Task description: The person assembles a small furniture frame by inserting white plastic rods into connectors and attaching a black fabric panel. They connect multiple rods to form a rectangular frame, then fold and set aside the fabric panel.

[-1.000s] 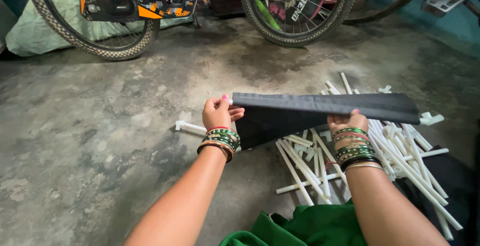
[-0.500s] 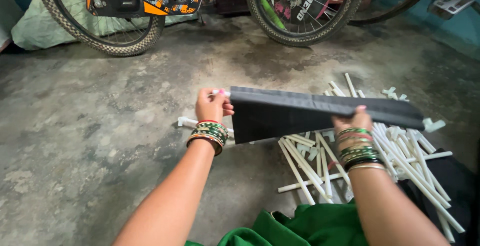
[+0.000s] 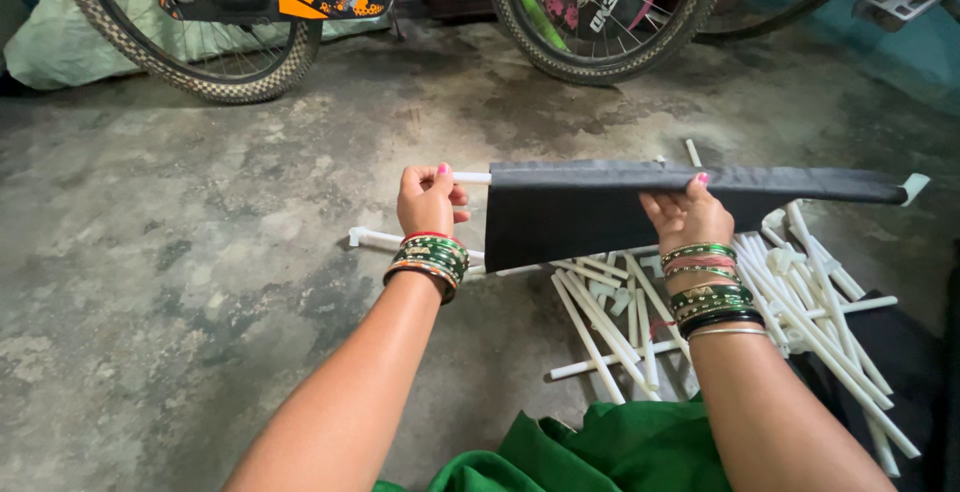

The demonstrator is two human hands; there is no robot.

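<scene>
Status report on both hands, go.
Left hand pinches white rod. Right hand grips dark fabric sleeve. Loose white rods lie below.

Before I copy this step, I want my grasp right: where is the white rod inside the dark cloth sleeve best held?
Probably by its bare left end, where the white rod sticks out of the dark cloth sleeve; the left hand pinches it there from the near side. The rod lies level and the cloth covers the rest, so the right hand grips through the cloth near the middle, from below.
</scene>
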